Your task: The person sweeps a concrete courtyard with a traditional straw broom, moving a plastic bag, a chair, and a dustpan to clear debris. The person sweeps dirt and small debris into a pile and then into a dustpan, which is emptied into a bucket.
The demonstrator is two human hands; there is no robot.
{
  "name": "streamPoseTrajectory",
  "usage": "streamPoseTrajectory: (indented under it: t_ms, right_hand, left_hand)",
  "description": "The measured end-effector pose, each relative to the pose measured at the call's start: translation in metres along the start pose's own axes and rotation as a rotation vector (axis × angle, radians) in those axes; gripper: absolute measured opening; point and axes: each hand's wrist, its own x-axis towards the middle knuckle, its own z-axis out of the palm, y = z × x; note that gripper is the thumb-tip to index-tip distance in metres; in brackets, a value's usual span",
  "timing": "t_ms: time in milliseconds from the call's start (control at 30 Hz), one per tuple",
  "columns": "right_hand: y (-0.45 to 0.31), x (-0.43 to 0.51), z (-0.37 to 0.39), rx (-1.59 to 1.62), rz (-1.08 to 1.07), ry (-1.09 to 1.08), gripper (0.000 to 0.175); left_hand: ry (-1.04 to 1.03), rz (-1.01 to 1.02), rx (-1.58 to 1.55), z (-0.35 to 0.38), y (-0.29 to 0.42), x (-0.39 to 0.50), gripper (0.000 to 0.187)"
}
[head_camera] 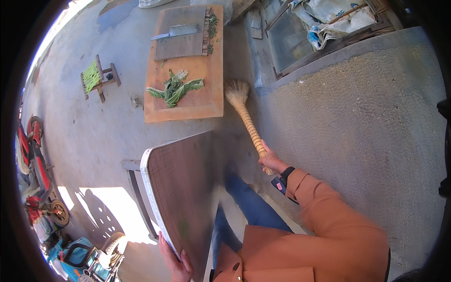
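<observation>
My right hand point(272, 159) is wrapped around the bound handle of a short straw broom point(251, 123). The broom's bristles point away from me, down beside the right edge of a low orange-brown table point(183, 114). With my left hand point(175, 259) I grip the white-rimmed edge of a brown tabletop point(183, 176), which stands steeply tilted in front of my legs. A faint grid pattern shows near its rim, and part of the surface is blurred. Wilted green leaves point(172, 88) lie on the low table. Beyond them, a cleaver point(178, 31) rests on a wooden cutting board point(179, 49).
Chopped green bits point(212, 26) lie beside the board. A small stool with a green woven seat point(92, 75) is on the concrete floor. At left are a red motorbike point(42, 172) and a blue vehicle point(79, 253). A rough wall point(345, 116) and a window point(289, 42) bound the right.
</observation>
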Motion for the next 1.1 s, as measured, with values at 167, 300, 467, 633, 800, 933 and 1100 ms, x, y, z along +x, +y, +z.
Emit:
streamPoseTrajectory:
  t_ms: [167,300,467,633,800,933,1100]
  right_hand:
    - [0.002,-0.074,-0.024,0.019,-0.031,-0.013,0.081]
    - [-0.017,-0.085,-0.037,-0.055,-0.165,0.048,0.077]
    - [-0.053,-0.015,-0.046,-0.143,-0.298,0.106,0.075]
    - [-0.063,0.058,-0.029,-0.098,-0.253,0.085,0.080]
    - [0.019,0.031,-0.001,-0.012,-0.104,0.114,0.086]
    - [0.088,-0.024,0.026,0.109,-0.038,0.076,0.088]
    - [0.131,-0.103,0.049,0.191,0.031,0.046,0.088]
  left_hand:
    - [0.015,0.025,0.033,-0.005,-0.014,0.005,0.059]
    - [0.030,0.033,-0.036,-0.001,-0.017,0.003,0.058]
    - [0.023,0.026,-0.046,0.002,-0.017,0.000,0.058]
    - [0.023,0.008,-0.060,0.002,-0.019,-0.001,0.058]
    - [0.021,-0.004,-0.050,0.000,-0.019,-0.001,0.058]
    - [0.041,0.023,-0.085,-0.002,-0.021,0.001,0.058]
    - [0.098,0.139,-0.069,-0.001,-0.025,0.003,0.057]
